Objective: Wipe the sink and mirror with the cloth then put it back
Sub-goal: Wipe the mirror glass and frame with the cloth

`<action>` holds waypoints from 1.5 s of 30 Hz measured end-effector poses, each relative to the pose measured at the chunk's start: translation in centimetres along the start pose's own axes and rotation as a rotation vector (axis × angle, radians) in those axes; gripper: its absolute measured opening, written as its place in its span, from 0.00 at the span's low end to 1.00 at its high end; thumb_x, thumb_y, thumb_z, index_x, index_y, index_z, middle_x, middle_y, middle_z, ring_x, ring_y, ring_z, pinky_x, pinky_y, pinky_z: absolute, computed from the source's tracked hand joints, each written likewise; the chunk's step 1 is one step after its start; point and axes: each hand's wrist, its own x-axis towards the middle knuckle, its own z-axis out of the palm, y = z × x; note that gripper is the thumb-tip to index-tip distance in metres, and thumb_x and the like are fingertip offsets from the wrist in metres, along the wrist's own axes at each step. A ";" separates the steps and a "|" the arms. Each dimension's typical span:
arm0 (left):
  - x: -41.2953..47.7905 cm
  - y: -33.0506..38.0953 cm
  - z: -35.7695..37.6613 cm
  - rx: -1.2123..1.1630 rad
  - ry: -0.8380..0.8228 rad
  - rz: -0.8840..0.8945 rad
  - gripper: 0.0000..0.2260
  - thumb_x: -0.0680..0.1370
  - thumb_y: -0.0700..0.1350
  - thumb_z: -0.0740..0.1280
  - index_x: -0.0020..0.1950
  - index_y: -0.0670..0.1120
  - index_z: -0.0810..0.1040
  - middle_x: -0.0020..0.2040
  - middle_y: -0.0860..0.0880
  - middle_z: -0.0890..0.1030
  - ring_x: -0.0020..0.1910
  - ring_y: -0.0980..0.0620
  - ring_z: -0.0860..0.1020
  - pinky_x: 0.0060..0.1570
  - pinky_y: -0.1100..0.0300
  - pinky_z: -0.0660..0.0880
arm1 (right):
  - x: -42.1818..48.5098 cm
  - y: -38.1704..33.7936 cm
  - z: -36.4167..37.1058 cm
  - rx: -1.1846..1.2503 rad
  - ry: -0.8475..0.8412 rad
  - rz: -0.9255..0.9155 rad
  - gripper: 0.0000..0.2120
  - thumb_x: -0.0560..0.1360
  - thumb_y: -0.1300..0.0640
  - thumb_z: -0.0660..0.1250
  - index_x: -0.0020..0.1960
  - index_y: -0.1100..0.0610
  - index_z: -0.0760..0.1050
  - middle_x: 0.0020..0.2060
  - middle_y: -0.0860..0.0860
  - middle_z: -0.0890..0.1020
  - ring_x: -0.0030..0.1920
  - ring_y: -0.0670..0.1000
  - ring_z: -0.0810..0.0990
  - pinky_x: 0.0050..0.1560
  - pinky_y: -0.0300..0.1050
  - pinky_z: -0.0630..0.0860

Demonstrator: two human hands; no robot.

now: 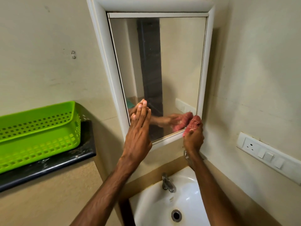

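Cloth (194, 123), reddish-pink and bunched, sits at the lower right corner of the mirror (162, 62), pressed against the glass where it meets the white frame. The right hand (193, 140) is closed around it from below, fingers curled into the wad so only the top of the fabric shows above the knuckles. The left hand (138, 132) holds nothing: it lies flat and open, fingers straight and together, fingertips on the glass near the mirror's lower left corner, seemingly bracing. Below the mirror is the white sink (187, 201) with its tap (167, 183); left of the mirror a green basket (37, 128) stands on a dark ledge. I judge the cloth soft, light and limp, so it will fold to any grip; a full-fist hold on the bunched middle, as here, keeps loose ends from trailing, while the mirror wants only moderate pressure
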 end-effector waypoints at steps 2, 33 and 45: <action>-0.1 -0.2 -0.3 0.003 -0.007 0.012 0.41 0.71 0.31 0.65 0.81 0.40 0.50 0.82 0.43 0.43 0.81 0.46 0.42 0.78 0.44 0.55 | 2.8 -0.2 -1.0 0.107 -0.008 0.148 0.21 0.84 0.42 0.58 0.72 0.52 0.73 0.59 0.58 0.84 0.53 0.61 0.85 0.57 0.57 0.83; -3.4 -1.7 -1.2 -0.047 0.241 -0.210 0.29 0.75 0.36 0.65 0.77 0.44 0.65 0.81 0.41 0.49 0.80 0.40 0.52 0.74 0.47 0.52 | -14.7 -3.0 2.6 -0.168 -0.213 -0.354 0.28 0.79 0.53 0.68 0.76 0.61 0.68 0.67 0.60 0.78 0.58 0.59 0.84 0.56 0.49 0.83; -4.0 -3.7 -1.0 -0.197 0.189 -0.321 0.35 0.81 0.35 0.63 0.82 0.41 0.45 0.82 0.47 0.48 0.81 0.49 0.51 0.78 0.54 0.54 | -12.6 -1.2 0.0 -0.255 -0.247 -0.357 0.34 0.75 0.58 0.76 0.77 0.58 0.68 0.65 0.63 0.81 0.57 0.62 0.85 0.59 0.51 0.81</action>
